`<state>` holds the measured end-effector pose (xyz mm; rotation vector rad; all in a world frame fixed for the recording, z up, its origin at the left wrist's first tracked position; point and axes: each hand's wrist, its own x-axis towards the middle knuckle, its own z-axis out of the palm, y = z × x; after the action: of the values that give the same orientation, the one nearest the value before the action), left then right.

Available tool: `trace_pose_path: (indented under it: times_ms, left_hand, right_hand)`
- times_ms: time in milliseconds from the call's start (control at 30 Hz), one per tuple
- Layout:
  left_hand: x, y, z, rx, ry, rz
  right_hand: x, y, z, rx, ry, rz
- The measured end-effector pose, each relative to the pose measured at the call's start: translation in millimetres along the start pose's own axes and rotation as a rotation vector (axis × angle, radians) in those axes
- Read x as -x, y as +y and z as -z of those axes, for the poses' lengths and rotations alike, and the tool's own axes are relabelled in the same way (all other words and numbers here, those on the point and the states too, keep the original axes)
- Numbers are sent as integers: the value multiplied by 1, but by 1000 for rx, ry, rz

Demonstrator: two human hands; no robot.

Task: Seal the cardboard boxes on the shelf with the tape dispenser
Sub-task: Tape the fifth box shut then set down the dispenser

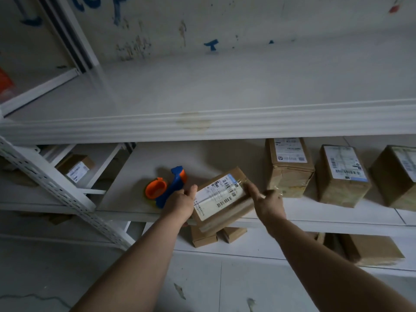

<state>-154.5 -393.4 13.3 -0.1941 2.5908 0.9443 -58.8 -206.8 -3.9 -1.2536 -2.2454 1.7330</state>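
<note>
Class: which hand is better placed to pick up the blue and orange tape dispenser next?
Probably left. The left hand grips the labelled brown cardboard box right beside the blue and orange plastic tape dispenser. The right hand holds the box's far side.

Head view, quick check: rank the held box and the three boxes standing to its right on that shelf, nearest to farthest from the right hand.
1. Held box, gripped by the right hand at its right edge.
2. Tall box, just right of the hand.
3. Middle box, further right.
4. End box, at the frame's right edge.
</note>
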Motion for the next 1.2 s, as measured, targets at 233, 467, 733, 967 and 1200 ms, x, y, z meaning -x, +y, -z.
trace_pose_path:
  times_ms: [233, 467, 733, 967, 1200]
  left_hand:
    - [-1, -3, 7, -291, 103, -144]
    - [6, -7, -5, 73, -275, -319]
    - [-25, 5, -6, -28, -196, -341]
    - [-61, 22, -22, 4, -158, -382]
    - [-47, 29, -24, -143, 69, -364]
  right_hand:
    - [9, -7, -31, -367, -403, 113]
    - [-7, -13, -34, 467, -436, 593]
    - [-26, -30, -51, 738, -163, 580]
    - [-53, -47, -50, 771, -69, 505]
    - [-34, -53, -39, 926, 29, 538]
